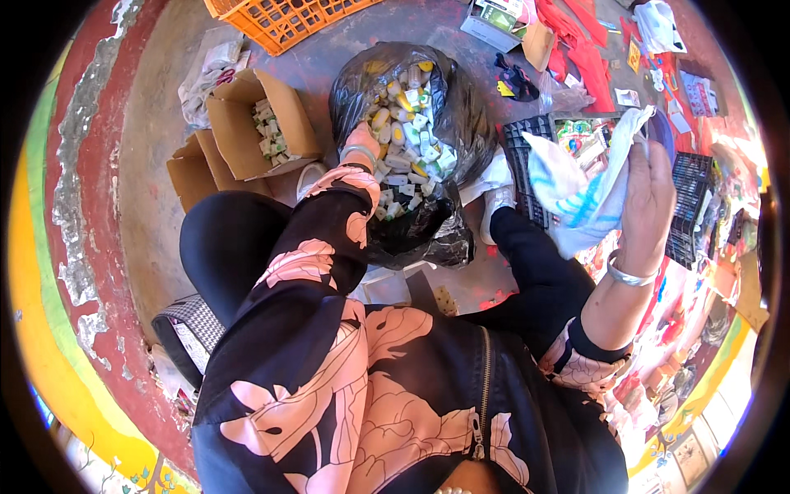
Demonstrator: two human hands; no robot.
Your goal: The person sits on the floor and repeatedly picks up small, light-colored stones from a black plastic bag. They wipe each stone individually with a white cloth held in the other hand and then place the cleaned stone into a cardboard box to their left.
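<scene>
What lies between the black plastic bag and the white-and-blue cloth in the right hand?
In the head view, part of a black crate, which appears to run on behind the cloth, and, nearer the body, a white shoe.

The view comes from the left one of two wide fisheye cameras worn side by side on the person's head. It looks steeply down and forward, so the person's flowered jacket (329, 387) lies closest to the lens and fills the near middle. Beyond the knees it reaches the black bag (350, 86) on the floor (164, 99) and, at the far edge, part of an orange crate (284, 25). The left hand (360, 144) falls left of centre, the right hand (650, 189) well to the right. The painted red band (107, 272) on the left bows along the dark round rim.
</scene>
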